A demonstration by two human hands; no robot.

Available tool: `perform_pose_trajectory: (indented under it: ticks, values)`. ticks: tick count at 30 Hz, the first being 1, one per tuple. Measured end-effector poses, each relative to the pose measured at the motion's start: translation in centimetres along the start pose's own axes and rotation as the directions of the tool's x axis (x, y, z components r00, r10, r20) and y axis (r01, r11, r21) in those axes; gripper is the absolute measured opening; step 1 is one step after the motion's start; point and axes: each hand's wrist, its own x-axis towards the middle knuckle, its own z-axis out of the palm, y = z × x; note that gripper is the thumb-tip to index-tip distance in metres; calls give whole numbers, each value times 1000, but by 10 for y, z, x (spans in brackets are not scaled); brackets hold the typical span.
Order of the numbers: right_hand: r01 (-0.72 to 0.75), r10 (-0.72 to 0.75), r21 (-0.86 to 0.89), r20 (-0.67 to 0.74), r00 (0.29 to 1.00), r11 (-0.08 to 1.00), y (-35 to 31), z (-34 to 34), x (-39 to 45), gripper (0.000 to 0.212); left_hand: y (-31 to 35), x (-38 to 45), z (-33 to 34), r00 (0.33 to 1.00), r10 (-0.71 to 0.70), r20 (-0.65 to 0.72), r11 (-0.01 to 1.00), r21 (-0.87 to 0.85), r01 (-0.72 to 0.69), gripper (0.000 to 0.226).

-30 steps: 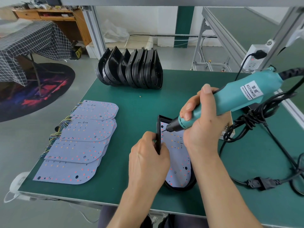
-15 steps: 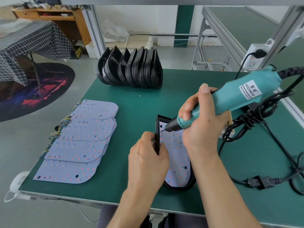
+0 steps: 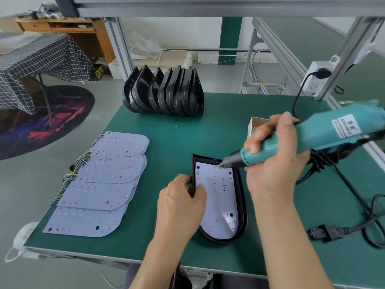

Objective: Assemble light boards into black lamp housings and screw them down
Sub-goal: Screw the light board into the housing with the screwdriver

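Nearest the table edge, the left hand [image 3: 181, 202] pinches the left wall of the black lamp housing [image 3: 242, 197], thumb resting on the light board [image 3: 218, 197] seated inside it. The right hand [image 3: 273, 163] is wrapped around the teal electric screwdriver [image 3: 308, 138], its tip touching the board's far end, so this unit seems to be mid-fastening. To the left, a stack of loose boards [image 3: 98, 184] awaits fitting. Beyond the hand sits a small screw box [image 3: 256, 124], and farther back a row of empty housings [image 3: 164, 94] suggests most work remains.
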Motion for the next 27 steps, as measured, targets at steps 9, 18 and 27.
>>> perform_pose_trajectory:
  ticks: [9, 18, 27]
  values:
    - [-130, 141, 84, -131, 981, 988, -24, -95, -19, 23, 14, 22, -21, 961, 194, -198, 979, -28, -204, 13]
    - [-153, 172, 135, -140, 975, 979, -18, -111, -25, 26, 124, 81, 51, 737, 552, 391, 691, 280, -666, 13]
    - [-166, 188, 165, -130, 973, 972, -17, -113, -27, 27, 148, 118, 103, 542, 478, 691, 145, 547, -824, 22]
